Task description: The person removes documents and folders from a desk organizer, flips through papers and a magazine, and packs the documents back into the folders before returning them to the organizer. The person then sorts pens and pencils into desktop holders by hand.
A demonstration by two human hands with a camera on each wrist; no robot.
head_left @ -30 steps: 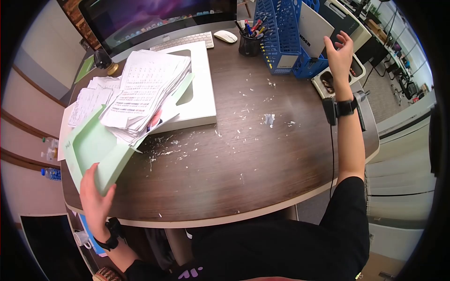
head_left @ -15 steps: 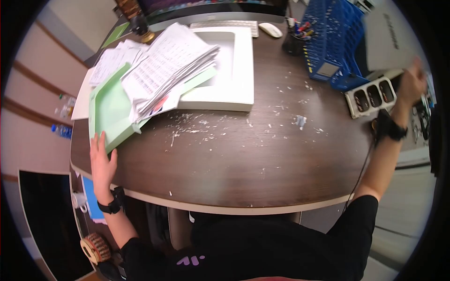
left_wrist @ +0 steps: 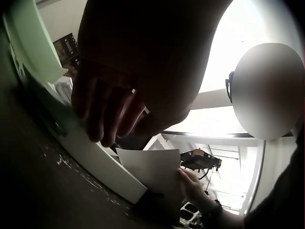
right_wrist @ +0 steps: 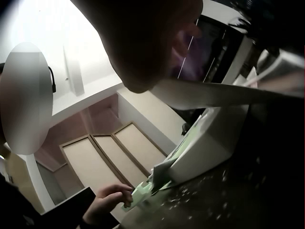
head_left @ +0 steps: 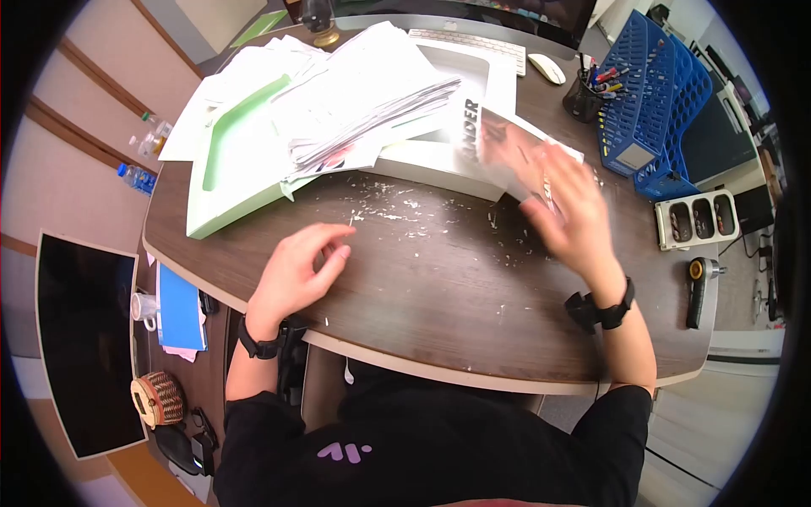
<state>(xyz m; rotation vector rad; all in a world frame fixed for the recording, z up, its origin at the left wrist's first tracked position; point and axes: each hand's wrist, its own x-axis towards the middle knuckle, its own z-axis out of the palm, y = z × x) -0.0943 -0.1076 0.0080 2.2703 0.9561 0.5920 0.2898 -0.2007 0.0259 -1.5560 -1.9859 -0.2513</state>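
My right hand grips a thin booklet by its near edge, thumb on one side and fingers on the other. Its cover carries a picture and bold letters, partly blurred; in the left wrist view its pale face shows. The booklet is over the front right corner of the white box. Nothing is in my left hand, which hovers above the front left of the desk with loosely bent fingers. Beyond it lies a light green box lid, with a stack of printed papers leaning across it and the white box.
White paper scraps litter the desk. At the right stand a blue file rack, a pen cup, a tray with compartments and a black-handled tool. A keyboard and mouse lie at the back.
My right hand has brought the booklet from the blue rack leftward to the white box. My left hand has left the green lid's corner and moved right. The head view has turned too.
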